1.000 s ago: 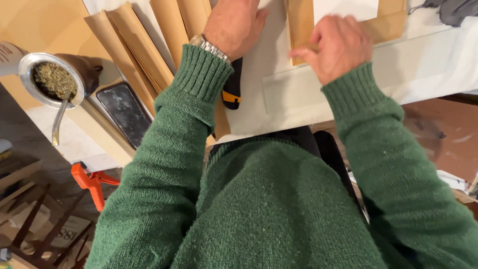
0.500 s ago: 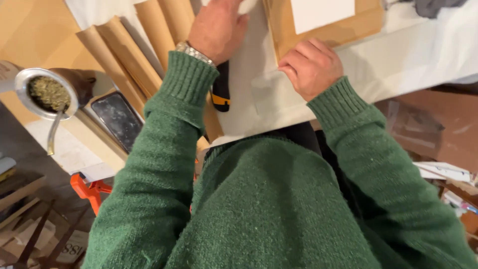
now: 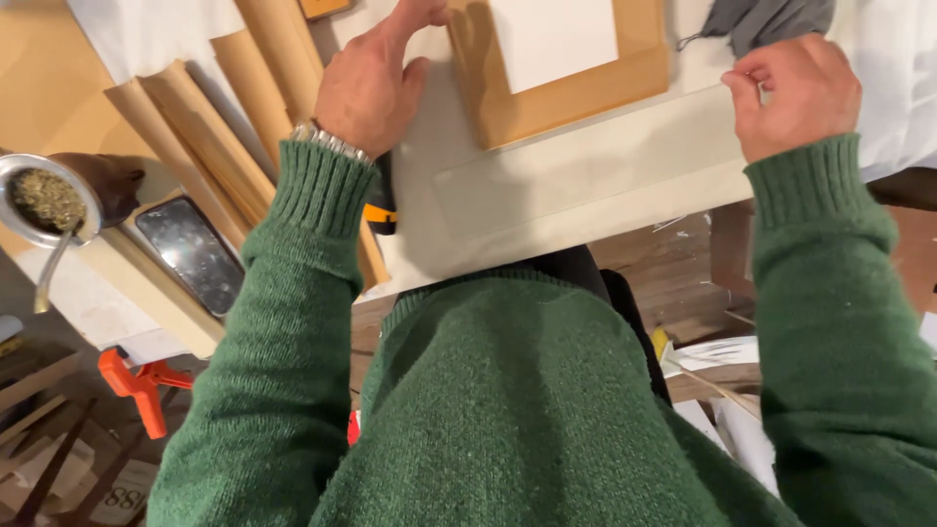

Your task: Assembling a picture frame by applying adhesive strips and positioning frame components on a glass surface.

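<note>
Brown cardboard frame (image 3: 561,93) runs nine to three; left hand (image 3: 371,83) presses its left edge, fingers extended; right hand (image 3: 795,93) hovers, loosely curled, empty.

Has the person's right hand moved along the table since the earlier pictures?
Yes. The right hand has shifted rightward, away from the brown cardboard frame it was touching, towards the grey cloth.

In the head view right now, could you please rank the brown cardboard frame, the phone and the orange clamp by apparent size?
1. Brown cardboard frame, though its top is cut off by the picture edge.
2. Phone.
3. Orange clamp, which lies lower down and farther from the camera, so its rank is unsure.
</note>
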